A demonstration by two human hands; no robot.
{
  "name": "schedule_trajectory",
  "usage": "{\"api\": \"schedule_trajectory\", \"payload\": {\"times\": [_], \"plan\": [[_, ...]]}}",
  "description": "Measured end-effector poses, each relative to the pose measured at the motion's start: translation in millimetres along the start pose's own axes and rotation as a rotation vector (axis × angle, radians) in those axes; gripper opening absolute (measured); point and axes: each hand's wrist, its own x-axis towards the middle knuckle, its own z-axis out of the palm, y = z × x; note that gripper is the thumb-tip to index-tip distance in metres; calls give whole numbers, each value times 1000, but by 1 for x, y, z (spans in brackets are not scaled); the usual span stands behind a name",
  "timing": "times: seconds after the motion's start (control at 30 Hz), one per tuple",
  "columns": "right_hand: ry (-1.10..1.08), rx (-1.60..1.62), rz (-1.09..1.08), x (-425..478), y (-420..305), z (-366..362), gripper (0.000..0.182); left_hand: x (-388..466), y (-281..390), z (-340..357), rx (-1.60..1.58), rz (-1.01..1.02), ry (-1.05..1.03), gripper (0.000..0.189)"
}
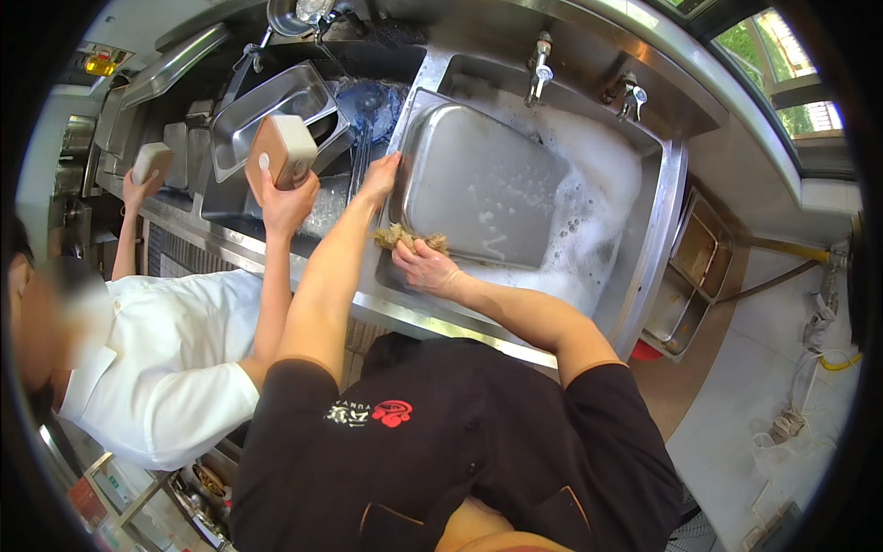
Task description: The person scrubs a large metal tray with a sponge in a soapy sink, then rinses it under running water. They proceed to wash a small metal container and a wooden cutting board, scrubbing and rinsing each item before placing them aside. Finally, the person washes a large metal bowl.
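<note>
A rectangular stainless steel food pan (490,179) lies bottom up, partly in the soapy water (600,214) of the right sink basin. My left hand (380,178) grips the pan's rim at its left side, with the fingers partly hidden beyond the edge. In my right hand (429,268) is a tan scrubbing pad (394,237), which I hold against the near left corner of the pan. Patches of foam cling to the pan's upturned bottom.
At my left a co-worker in a white shirt (186,345) holds two tan-and-white boxes (281,148) over the left basin. Steel pans (276,114) fill that basin, where water runs. Two taps (541,72) rise behind my basin. Another steel pan (697,262) stands to the right.
</note>
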Motion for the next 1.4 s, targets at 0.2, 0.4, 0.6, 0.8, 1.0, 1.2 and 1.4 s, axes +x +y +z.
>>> {"api": "schedule_trajectory", "payload": {"times": [0.2,0.4,0.6,0.8,1.0,1.2,1.4], "plan": [[-252,24,-93,-99,-20,37,21,-8,2,9,171,43,50,37],[-725,242,347,-263,-25,70,19,0,-14,4,44,-29,-8,38],[-520,1097,2019,-329,-36,128,15,5,2,28,29,-16,19,37],[252,1994,1923,-207,46,-39,15,0,-1,6,-309,-115,-216,26],[404,846,944,-54,43,-24,40,-2,10,13,-279,-50,-208,18],[357,577,859,16,107,23,51,-10,30,12,-202,16,-118,26],[245,376,1387,-41,172,89,49,-3,19,5,-31,79,-63,16]]}}
